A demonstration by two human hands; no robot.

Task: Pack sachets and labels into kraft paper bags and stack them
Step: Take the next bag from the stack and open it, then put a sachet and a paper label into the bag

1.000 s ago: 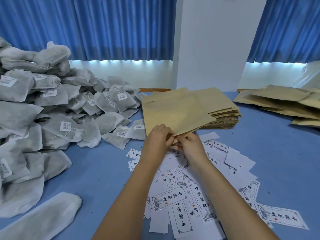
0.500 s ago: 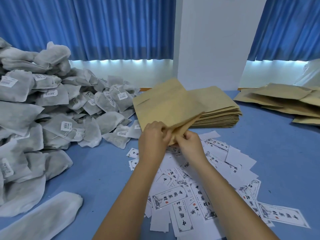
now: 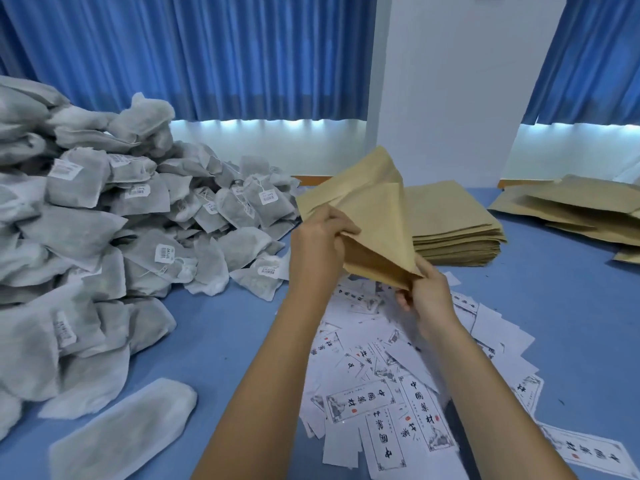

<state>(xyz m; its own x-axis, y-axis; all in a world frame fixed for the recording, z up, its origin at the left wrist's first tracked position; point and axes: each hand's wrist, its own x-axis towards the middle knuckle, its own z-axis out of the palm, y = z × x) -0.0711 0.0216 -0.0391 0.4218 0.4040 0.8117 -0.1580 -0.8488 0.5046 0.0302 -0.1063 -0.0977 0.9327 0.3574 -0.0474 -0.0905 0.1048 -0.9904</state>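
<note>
head view: left hand (image 3: 318, 244) & right hand (image 3: 427, 294) pinch tan kraft paper bag (image 3: 375, 216) open; looks empty, w/ grey fabric sachets (image 3: 86, 230) & white printed labels (image 3: 408, 407) not yet in.

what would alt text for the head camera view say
A person's left hand and right hand hold open a kraft paper bag above scattered printed labels on a blue table. A heap of grey sachets lies to the left; a stack of flat bags sits behind.
</note>
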